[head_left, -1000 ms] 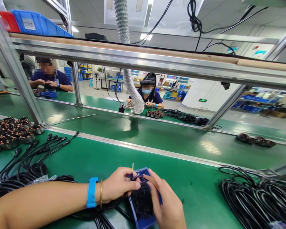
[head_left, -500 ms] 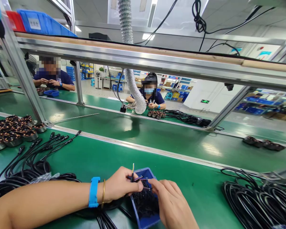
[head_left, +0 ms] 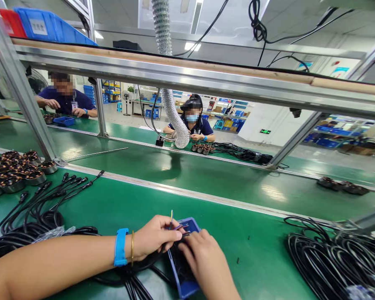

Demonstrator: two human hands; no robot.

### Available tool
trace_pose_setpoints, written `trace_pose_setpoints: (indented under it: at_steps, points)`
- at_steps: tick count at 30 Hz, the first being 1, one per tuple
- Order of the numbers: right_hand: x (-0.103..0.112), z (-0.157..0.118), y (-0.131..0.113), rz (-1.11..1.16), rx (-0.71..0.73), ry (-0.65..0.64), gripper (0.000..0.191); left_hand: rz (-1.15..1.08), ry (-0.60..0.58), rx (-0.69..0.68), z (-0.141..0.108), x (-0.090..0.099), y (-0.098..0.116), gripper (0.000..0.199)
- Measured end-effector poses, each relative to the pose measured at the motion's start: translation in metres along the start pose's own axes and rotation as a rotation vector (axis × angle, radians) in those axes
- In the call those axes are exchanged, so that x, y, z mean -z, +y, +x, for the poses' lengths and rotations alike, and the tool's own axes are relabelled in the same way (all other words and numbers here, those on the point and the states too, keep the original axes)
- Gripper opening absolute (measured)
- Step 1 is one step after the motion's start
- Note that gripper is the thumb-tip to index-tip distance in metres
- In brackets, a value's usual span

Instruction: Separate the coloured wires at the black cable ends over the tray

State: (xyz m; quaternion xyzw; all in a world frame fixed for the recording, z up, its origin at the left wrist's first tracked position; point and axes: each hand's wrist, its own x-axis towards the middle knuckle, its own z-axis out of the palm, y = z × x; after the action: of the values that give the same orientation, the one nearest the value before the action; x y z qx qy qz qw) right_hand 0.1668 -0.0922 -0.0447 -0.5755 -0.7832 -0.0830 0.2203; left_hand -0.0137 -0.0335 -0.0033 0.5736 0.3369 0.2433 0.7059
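Note:
My left hand (head_left: pixel 158 235) pinches the end of a black cable, whose thin coloured wires (head_left: pixel 171 218) stick up and to the right past the fingertips. One wire is yellow and blue. Below the hands stands a blue bin (head_left: pixel 174 271) holding many small black pieces that look like short lengths of tubing. My right hand (head_left: pixel 206 258) is over the bin, fingers curled down close to the wire ends. Its fingertips are partly hidden, so what they grip does not show. Several black cables (head_left: pixel 134 283) run under my left forearm.
Coiled black cables (head_left: pixel 334 254) lie at right, more with connectors (head_left: pixel 46 208) at left. Copper-wound motor stators (head_left: pixel 12 175) cluster at far left. A metal frame rail (head_left: pixel 175 79) spans above, with a flexible duct (head_left: pixel 171 108) hanging. Two co-workers (head_left: pixel 70 98) sit across the bench.
My right hand has moved left and down from the wire ends to over the bin, its fingers curling in. My left hand keeps hold of the cable. The view has shifted slightly.

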Motion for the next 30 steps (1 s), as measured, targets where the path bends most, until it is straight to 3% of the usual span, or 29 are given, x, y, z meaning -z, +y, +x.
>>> trace_pose_setpoints:
  at_steps: [3, 6, 15, 19, 23, 30]
  points:
    - [-0.011, 0.004, -0.012, -0.132, 0.093, -0.167, 0.011, -0.003, 0.002, 0.000, 0.000, -0.001, 0.001, 0.029]
    - [-0.010, 0.004, -0.016, -0.075, 0.077, -0.204, 0.015, -0.002, 0.009, 0.014, -0.001, -0.002, 0.002, 0.027]
    - [0.018, -0.002, -0.001, 0.527, -0.297, 0.116, 0.011, 0.003, 0.011, 0.039, 0.001, 0.000, 0.001, 0.028]
    - [0.027, 0.002, -0.001, 0.732, -0.381, 0.259, 0.020, 0.015, 0.013, 0.060, 0.002, 0.000, 0.002, 0.029]
    - [0.033, 0.006, -0.004, 0.887, -0.426, 0.297, 0.022, 0.033, 0.009, 0.070, 0.002, 0.001, 0.001, 0.028]
    - [0.031, 0.006, -0.008, 0.933, -0.428, 0.288, 0.025, 0.023, -0.017, 0.056, -0.001, 0.000, 0.000, 0.029]
